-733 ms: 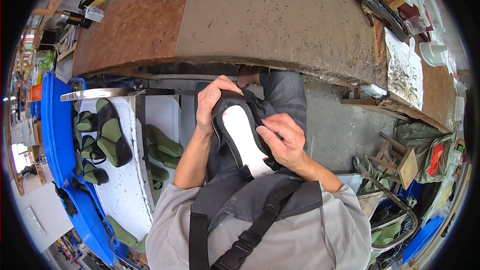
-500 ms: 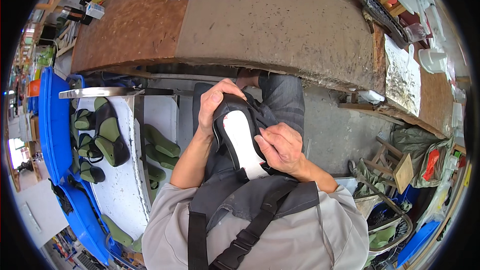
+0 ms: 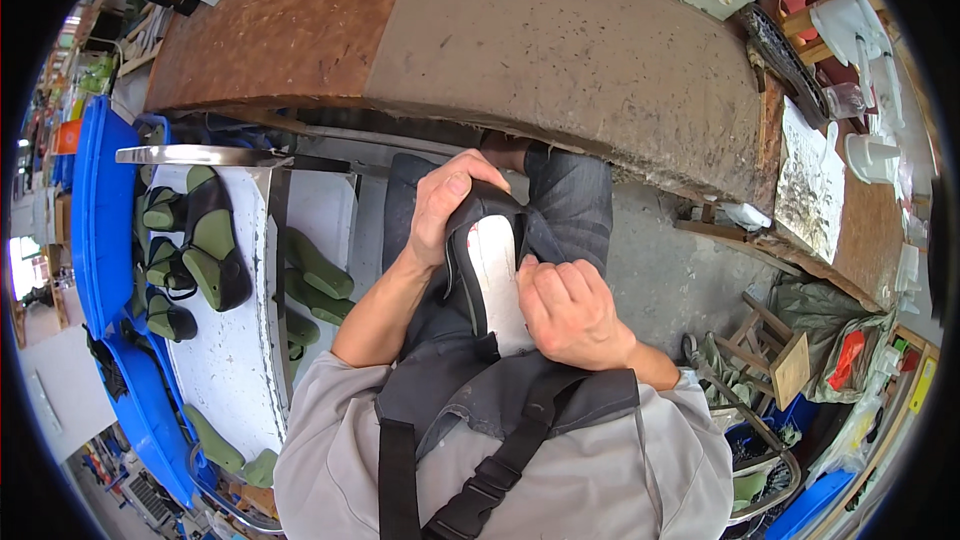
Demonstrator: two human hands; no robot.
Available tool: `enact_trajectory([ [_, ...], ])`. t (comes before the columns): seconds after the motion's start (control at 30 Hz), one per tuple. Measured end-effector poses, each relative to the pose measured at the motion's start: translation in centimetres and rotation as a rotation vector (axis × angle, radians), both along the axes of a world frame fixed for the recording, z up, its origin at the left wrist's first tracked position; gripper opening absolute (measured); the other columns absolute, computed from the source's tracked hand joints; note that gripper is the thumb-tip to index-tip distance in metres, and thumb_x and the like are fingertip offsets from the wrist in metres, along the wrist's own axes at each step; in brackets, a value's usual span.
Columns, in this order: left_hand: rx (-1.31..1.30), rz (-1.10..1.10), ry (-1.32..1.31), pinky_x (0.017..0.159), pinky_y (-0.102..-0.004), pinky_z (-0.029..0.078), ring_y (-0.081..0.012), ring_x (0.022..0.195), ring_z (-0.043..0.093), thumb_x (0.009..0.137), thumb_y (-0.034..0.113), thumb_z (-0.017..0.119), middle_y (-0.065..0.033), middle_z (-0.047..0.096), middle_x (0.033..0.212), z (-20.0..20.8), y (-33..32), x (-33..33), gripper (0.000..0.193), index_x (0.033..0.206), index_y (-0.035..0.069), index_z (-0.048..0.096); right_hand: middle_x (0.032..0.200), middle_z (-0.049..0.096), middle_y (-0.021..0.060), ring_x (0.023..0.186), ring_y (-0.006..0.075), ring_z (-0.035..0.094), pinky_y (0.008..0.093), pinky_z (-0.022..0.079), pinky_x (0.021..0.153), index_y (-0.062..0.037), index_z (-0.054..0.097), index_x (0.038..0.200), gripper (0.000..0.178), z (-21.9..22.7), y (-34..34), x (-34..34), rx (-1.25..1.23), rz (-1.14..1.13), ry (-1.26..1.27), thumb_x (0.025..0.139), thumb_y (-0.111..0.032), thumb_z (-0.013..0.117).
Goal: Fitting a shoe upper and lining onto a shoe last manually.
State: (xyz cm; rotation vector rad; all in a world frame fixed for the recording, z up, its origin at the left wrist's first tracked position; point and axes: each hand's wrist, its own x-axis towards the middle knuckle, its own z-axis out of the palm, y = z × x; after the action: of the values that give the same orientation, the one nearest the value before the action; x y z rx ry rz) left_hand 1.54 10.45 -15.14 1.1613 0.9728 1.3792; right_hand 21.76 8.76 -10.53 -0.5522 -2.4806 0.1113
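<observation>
A black shoe upper (image 3: pixel 478 202) wraps around a form over my lap, with its long white insole (image 3: pixel 495 285) facing up and small red marks near the far end. My left hand (image 3: pixel 448 202) grips the far, rounded end, fingers bent over the black material. Against the right edge of the insole, my right hand (image 3: pixel 573 312) is closed in a fist-like pinch at the upper's edge; its fingertips are partly hidden. The near end of the shoe rests against my dark apron (image 3: pixel 430 390).
Across the front runs a worn brown workbench (image 3: pixel 540 40). On my left, a white rack (image 3: pixel 215 340) carries several black shoes on green forms (image 3: pixel 215 250), beside blue bins (image 3: pixel 105 230). A small wooden stool (image 3: pixel 785 365) stands at right.
The shoe has tilted, showing more of its left side. My right hand has turned, with its knuckles up and fingers curled tighter by the edge. The view has shifted slightly.
</observation>
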Motion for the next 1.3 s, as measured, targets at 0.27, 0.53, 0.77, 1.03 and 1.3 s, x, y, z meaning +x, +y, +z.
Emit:
enact_trajectory([
  [0.27,-0.016,0.037,0.095,0.07,-0.03,0.04,-0.0182,0.076,0.054,0.089,0.036,0.038,-0.0116,0.059,0.081,0.3,0.4,0.6,0.048,0.087,-0.005,0.062,0.089,0.057,0.0149,0.074,0.0213,0.054,0.0296,0.045,0.062,0.0132,0.061,0.106,0.04,0.7,-1.2,0.6,0.154,-0.011,-0.34,0.07,-0.005,0.06],
  [0.53,0.106,0.0,0.122,0.069,-0.03,0.039,-0.0196,0.075,0.053,0.088,0.035,0.039,-0.0119,0.058,0.08,1.9,0.5,1.8,0.047,0.087,-0.005,0.062,0.089,0.056,0.0002,0.079,0.0081,0.052,0.023,0.043,0.07,-0.004,0.051,0.111,0.024,-3.9,-0.8,1.8,-1.687,0.081,1.051,0.093,-0.017,0.061],
  [0.77,0.101,0.052,0.197,0.069,-0.0311,0.04,-0.0197,0.073,0.053,0.089,0.028,0.041,-0.0114,0.057,0.079,2.0,0.9,2.3,0.039,0.084,-0.005,0.062,0.077,0.047,-0.0041,0.069,0.0045,0.043,0.0206,0.039,0.061,-0.0061,0.045,0.091,0.025,-3.9,-0.7,0.5,-1.376,-0.259,0.683,0.088,-0.016,0.068],
  [1.03,0.205,0.171,0.309,0.067,-0.0336,0.044,-0.028,0.071,0.055,0.096,0.02,0.04,-0.0145,0.056,0.078,2.4,1.9,5.2,0.032,0.085,-0.003,0.059,0.059,0.058,0.0084,0.048,0.022,0.057,0.032,0.046,0.047,-0.0023,0.056,0.071,0.031,3.1,-1.0,0.6,-0.905,-0.148,0.269,0.081,-0.026,0.073],
  [1.3,0.101,0.242,0.507,0.066,-0.037,0.045,-0.0346,0.073,0.057,0.096,0.018,0.041,-0.0168,0.057,0.082,1.3,2.0,5.4,0.026,0.092,0.0,0.058,0.051,0.053,0.0148,0.042,0.0346,0.052,0.0391,0.041,0.039,-0.0038,0.044,0.054,0.047,3.7,-0.6,-1.4,-0.647,-0.362,-0.083,0.085,-0.031,0.069],
])
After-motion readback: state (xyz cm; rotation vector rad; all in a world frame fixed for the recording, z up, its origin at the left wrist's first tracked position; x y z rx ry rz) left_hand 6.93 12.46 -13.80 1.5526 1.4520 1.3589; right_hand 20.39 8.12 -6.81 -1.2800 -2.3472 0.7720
